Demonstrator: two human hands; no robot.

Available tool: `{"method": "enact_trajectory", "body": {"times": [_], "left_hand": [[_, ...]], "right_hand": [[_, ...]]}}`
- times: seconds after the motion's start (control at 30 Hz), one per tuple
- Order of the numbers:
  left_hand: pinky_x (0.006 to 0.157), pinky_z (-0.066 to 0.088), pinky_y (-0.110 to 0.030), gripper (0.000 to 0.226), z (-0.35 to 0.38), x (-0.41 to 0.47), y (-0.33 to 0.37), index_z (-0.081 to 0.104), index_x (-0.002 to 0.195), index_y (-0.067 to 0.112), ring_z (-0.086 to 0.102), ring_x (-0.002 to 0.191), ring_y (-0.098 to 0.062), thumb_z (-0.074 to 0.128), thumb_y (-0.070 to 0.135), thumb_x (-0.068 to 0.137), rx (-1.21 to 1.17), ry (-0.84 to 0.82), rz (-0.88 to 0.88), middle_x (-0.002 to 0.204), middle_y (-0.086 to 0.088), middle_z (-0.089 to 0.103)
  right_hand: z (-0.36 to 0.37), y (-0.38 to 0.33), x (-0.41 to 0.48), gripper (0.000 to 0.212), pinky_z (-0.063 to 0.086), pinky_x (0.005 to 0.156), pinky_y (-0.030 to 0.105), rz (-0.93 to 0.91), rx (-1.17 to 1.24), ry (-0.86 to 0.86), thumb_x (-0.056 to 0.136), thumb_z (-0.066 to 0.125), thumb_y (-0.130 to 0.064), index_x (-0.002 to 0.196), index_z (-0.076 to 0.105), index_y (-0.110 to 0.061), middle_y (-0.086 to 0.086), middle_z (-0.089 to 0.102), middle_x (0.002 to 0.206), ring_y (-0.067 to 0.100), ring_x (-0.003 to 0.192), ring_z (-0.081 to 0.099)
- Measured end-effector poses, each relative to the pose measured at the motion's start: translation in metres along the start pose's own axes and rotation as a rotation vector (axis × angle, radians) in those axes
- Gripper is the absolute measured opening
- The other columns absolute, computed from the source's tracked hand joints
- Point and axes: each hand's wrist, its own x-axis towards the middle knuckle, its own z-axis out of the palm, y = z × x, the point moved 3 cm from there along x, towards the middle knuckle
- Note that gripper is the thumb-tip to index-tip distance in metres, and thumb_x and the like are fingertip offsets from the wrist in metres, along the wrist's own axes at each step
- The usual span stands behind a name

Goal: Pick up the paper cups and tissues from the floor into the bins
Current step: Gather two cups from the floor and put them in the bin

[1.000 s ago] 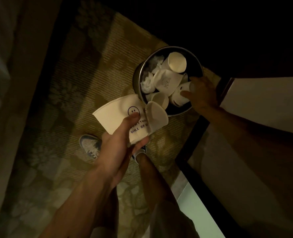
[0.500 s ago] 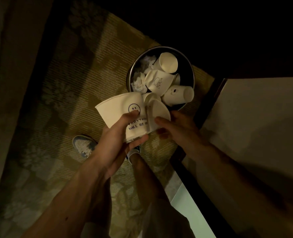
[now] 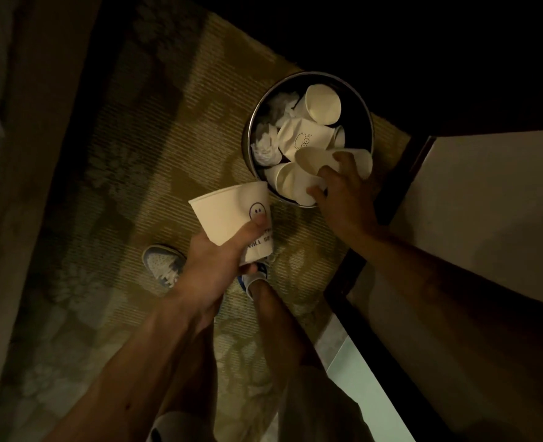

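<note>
Dim patterned olive carpet (image 3: pixel 155 154), round metal bin (image 3: pixel 250 135) far right, I see the right hand (image 3: pixel 343 196) clasping a plain white paper cup (image 3: pixel 310 159) over its rim, left hand (image 3: pixel 219 260) gripping a smiley-printed paper cup (image 3: pixel 228 212) nearer.

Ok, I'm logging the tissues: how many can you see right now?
2. Both lie crumpled in the bin along its left wall: the far tissue and the near tissue. Others may be hidden under the paper cups.
</note>
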Motion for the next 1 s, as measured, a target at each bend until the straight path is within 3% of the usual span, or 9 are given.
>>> {"method": "enact_trajectory", "body": {"times": [0.23, 0.33, 0.4, 0.47, 0.53, 0.6, 0.73, 0.87, 1.0], "left_hand": [[0.056, 0.055, -0.019, 0.056, -0.006, 0.006, -0.002, 0.042, 0.124, 0.018, 0.072, 0.088, -0.012, 0.075, 0.032, 0.081, 0.057, 0.155, 0.126, 0.111, -0.001, 0.067], [0.053, 0.054, -0.018, 0.06, -0.003, 0.012, 0.008, 0.033, 0.125, 0.02, 0.072, 0.082, -0.009, 0.073, 0.037, 0.083, 0.11, 0.144, 0.173, 0.109, -0.004, 0.064], [0.053, 0.056, -0.022, 0.056, 0.001, 0.017, 0.018, 0.034, 0.13, 0.022, 0.072, 0.082, -0.011, 0.068, 0.037, 0.088, 0.189, 0.085, 0.228, 0.107, -0.002, 0.063], [0.055, 0.06, -0.032, 0.047, 0.008, 0.024, 0.032, 0.037, 0.132, 0.023, 0.073, 0.082, -0.016, 0.062, 0.032, 0.094, 0.244, 0.018, 0.294, 0.106, 0.002, 0.062], [0.057, 0.061, -0.034, 0.041, 0.02, 0.035, 0.047, 0.041, 0.134, 0.021, 0.072, 0.086, -0.021, 0.058, 0.028, 0.097, 0.25, -0.043, 0.324, 0.11, -0.003, 0.063], [0.061, 0.061, -0.033, 0.042, 0.03, 0.048, 0.06, 0.043, 0.137, 0.018, 0.069, 0.09, -0.017, 0.057, 0.025, 0.098, 0.296, -0.035, 0.354, 0.118, -0.006, 0.06], [0.075, 0.053, -0.027, 0.052, 0.047, 0.075, 0.074, 0.048, 0.135, 0.025, 0.056, 0.109, -0.017, 0.066, 0.043, 0.09, 0.604, 0.047, 0.47, 0.131, -0.002, 0.047], [0.077, 0.044, -0.025, 0.062, 0.057, 0.098, 0.076, 0.054, 0.132, 0.024, 0.05, 0.115, -0.019, 0.069, 0.056, 0.082, 0.869, 0.063, 0.506, 0.133, -0.005, 0.046], [0.09, 0.053, -0.039, 0.057, 0.056, 0.123, 0.077, 0.051, 0.135, 0.019, 0.058, 0.113, -0.022, 0.072, 0.039, 0.086, 0.936, 0.095, 0.482, 0.129, -0.008, 0.058]], "right_hand": [[0.012, 0.002, 0.018, 0.044, 0.037, 0.105, 0.046, 0.005, -0.049, -0.27, 0.095, 0.058, -0.031, 0.135, 0.053, -0.015, 0.011, 0.032, 0.149, 0.034, 0.134, 0.033], [-0.007, -0.004, 0.012, 0.047, 0.041, 0.099, 0.046, -0.037, 0.033, -0.071, 0.09, 0.063, -0.038, 0.134, 0.053, -0.021, 0.012, 0.035, 0.146, 0.035, 0.129, 0.037], [-0.021, -0.014, 0.008, 0.041, 0.048, 0.093, 0.041, 0.007, 0.347, 0.007, 0.087, 0.064, -0.047, 0.122, 0.059, -0.025, 0.004, 0.049, 0.134, 0.025, 0.119, 0.051], [-0.03, -0.027, 0.007, 0.024, 0.057, 0.081, 0.034, 0.117, 0.773, -0.155, 0.086, 0.063, -0.051, 0.103, 0.064, -0.034, -0.009, 0.065, 0.11, 0.014, 0.102, 0.064], [-0.037, -0.038, 0.012, 0.011, 0.061, 0.067, 0.03, 0.1, 0.925, -0.277, 0.089, 0.065, -0.04, 0.09, 0.068, -0.029, -0.007, 0.071, 0.089, 0.011, 0.086, 0.07], [-0.048, -0.042, 0.023, 0.017, 0.06, 0.061, 0.031, 0.055, 0.865, -0.233, 0.091, 0.066, -0.032, 0.082, 0.067, -0.018, -0.002, 0.071, 0.082, 0.012, 0.079, 0.07], [-0.063, -0.037, 0.055, 0.03, 0.051, 0.055, 0.021, 0.133, 0.639, -0.026, 0.087, 0.068, -0.044, 0.079, 0.059, -0.016, -0.006, 0.064, 0.077, 0.009, 0.072, 0.064], [-0.056, -0.034, 0.076, 0.043, 0.056, 0.069, 0.032, 0.23, 0.617, -0.066, 0.086, 0.068, -0.048, 0.102, 0.063, -0.008, 0.008, 0.07, 0.1, 0.022, 0.089, 0.067], [-0.044, -0.035, 0.094, 0.029, 0.058, 0.08, 0.045, 0.224, 0.633, -0.204, 0.093, 0.06, -0.042, 0.072, 0.055, -0.022, 0.013, 0.072, 0.091, 0.029, 0.083, 0.071]]}}
